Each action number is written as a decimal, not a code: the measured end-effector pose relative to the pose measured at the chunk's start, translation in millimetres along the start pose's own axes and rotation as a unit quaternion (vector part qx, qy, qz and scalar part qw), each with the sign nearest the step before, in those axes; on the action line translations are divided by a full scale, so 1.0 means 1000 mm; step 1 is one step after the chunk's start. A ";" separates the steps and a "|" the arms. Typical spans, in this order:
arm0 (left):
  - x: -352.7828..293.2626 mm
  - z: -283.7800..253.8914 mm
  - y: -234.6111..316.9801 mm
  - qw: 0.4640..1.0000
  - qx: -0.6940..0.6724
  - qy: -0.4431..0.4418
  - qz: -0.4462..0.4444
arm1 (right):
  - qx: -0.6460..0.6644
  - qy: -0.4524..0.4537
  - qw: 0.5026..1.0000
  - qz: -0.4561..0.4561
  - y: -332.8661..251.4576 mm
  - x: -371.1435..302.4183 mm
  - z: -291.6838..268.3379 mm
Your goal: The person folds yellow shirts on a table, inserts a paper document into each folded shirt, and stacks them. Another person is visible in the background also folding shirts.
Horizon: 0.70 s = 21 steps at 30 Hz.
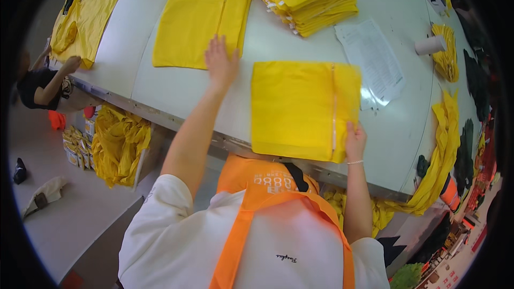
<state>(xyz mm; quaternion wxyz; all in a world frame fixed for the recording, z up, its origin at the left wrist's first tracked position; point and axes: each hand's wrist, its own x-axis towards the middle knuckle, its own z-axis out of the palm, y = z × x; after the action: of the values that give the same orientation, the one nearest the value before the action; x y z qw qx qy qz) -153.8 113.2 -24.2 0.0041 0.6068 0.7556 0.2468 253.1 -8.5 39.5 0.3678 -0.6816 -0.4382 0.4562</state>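
Two flat, folded yellow cloth pieces, each with a zip line down its right part, lie on a pale worktable [144, 88]. My left hand [221, 64] rests with fingers outstretched on the lower right edge of the left piece [184, 29]. At the table's front edge, my right hand [355, 140] grips the lower right edge of the nearer folded yellow cloth piece [292, 109]. That piece's right edge is slightly blurred. Behind it stands a stack of similar yellow folded pieces [318, 8], with small white tags showing along its near left side.
Right of the stack lie printed sheets [372, 64], a pale cardboard roll [430, 45] and a yellow bundle [447, 61]. Another person's hand [70, 65] is near yellow cloth [101, 16] at far left. Loose yellow cloth [118, 144] is heaped below the table; a long strip [444, 155] hangs over the right edge.
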 end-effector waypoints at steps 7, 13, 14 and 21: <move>0.003 -0.016 -0.016 0.978 0.141 -0.152 0.018 | 0.209 0.014 0.975 -0.070 -0.155 0.112 0.058; -0.076 -0.026 0.053 0.970 0.048 -0.224 0.088 | 0.215 0.074 0.962 -0.153 -0.193 0.266 0.171; -0.091 -0.030 0.066 0.960 0.030 -0.256 0.105 | 0.143 0.085 0.979 -0.119 -0.186 0.290 0.178; -0.153 -0.044 0.119 0.935 -0.085 -0.316 0.140 | 0.165 0.027 0.986 -0.014 -0.127 0.246 0.108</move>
<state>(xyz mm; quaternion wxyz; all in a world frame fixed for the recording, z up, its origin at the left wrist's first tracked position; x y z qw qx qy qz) -18.1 -26.4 14.8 0.2596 0.7502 0.5992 0.1040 167.0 276.4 46.7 0.4935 -0.6175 -0.3564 0.4982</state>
